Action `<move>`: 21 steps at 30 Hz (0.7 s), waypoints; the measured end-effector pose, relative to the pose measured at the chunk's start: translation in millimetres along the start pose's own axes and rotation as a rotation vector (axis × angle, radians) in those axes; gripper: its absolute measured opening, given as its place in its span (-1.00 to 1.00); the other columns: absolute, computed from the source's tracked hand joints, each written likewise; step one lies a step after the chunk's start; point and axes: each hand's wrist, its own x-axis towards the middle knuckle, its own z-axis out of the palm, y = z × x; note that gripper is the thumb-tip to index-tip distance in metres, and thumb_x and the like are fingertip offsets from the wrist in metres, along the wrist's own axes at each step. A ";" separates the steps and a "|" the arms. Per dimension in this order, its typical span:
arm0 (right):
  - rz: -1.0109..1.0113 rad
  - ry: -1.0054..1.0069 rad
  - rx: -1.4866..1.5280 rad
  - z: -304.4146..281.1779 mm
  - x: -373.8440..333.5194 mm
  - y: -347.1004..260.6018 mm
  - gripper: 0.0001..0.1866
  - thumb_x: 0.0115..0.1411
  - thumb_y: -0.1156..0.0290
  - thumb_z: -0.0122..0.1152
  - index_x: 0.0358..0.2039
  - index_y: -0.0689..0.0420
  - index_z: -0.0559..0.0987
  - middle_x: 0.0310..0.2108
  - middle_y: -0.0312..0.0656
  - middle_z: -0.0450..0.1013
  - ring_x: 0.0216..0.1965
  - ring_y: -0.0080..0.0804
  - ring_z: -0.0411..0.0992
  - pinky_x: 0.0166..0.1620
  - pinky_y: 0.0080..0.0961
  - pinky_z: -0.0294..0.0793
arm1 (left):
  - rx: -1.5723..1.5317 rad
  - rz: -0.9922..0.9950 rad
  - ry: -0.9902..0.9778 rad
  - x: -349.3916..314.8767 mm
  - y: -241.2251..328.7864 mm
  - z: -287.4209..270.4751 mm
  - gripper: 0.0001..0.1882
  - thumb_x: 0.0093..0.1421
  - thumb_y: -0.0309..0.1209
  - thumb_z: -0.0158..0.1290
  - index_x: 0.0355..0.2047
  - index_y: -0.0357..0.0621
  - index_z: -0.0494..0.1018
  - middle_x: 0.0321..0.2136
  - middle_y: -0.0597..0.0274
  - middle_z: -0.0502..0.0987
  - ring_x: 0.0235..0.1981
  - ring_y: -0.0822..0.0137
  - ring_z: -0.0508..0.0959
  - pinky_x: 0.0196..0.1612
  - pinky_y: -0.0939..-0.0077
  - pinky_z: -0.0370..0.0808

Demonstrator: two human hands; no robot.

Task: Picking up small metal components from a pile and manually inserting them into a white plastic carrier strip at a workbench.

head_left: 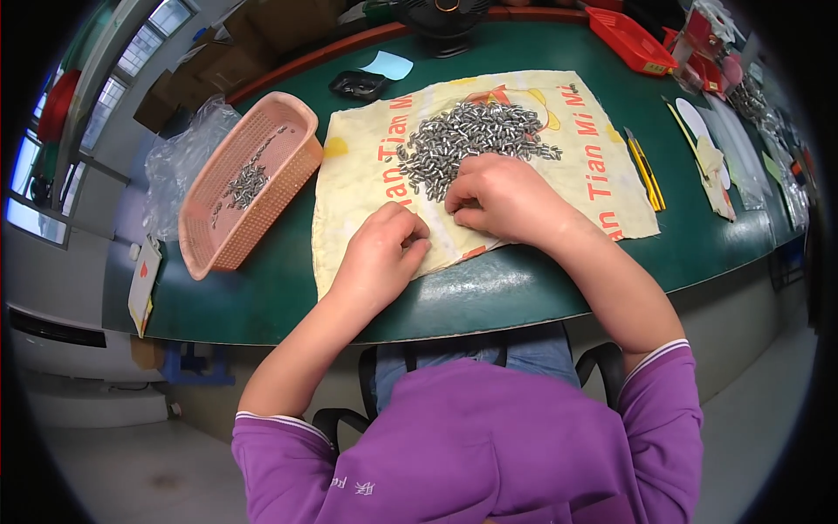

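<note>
A heap of small silver cylindrical metal pieces (476, 131) lies on a pale yellow printed cloth (349, 188) spread over the green table. At the heap's front edge is my right hand (506, 196), its fingers curled inward; what they hold, if anything, is hidden. My left hand (384, 249) rests on the cloth, nearer to me and to the left, apart from the heap. Its thumb and fingers are drawn together, and nothing can be made out between them. Left of the cloth, a pink plastic basket (297, 157) contains more of the small metal pieces.
A yellow utility knife (644, 170) lies at the cloth's right edge. Behind the cloth are a black tray (358, 85), a light blue paper (388, 65) and a black fan (443, 22). A red tray (628, 42) sits far right; a clear plastic bag (183, 166) lies beyond the basket.
</note>
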 end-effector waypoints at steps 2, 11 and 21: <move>-0.049 0.031 -0.025 4.0 0.8 -1.6 -0.89 0.04 0.43 0.39 -0.38 0.10 0.71 -0.35 -0.19 0.54 -0.19 -0.14 0.54 -0.09 -0.22 0.54 | 0.046 0.041 -0.001 2.8 -3.9 0.4 -0.84 0.16 -0.57 0.26 -0.25 -0.26 0.54 -0.29 0.21 0.49 -0.36 0.36 0.58 -0.25 0.48 0.57; -0.126 0.008 0.116 15.7 -1.2 -11.5 -0.88 0.07 0.42 0.40 -0.34 0.08 0.68 -0.33 -0.18 0.51 -0.15 -0.12 0.49 -0.06 -0.22 0.52 | -0.200 -0.081 -0.168 13.9 -7.9 -12.1 -0.49 0.15 -0.60 0.27 0.10 -0.26 0.38 -0.23 0.22 0.57 -0.27 0.43 0.59 -0.16 0.53 0.57; -0.128 0.092 0.108 23.1 1.9 -8.2 -0.87 0.02 0.43 0.45 -0.38 0.04 0.67 -0.33 -0.27 0.45 -0.19 -0.21 0.46 -0.11 -0.26 0.46 | -0.316 0.012 -0.214 11.0 -24.8 -12.7 -0.38 0.15 -0.65 0.23 0.21 -0.27 0.28 -0.21 0.16 0.55 -0.27 0.34 0.59 -0.15 0.46 0.59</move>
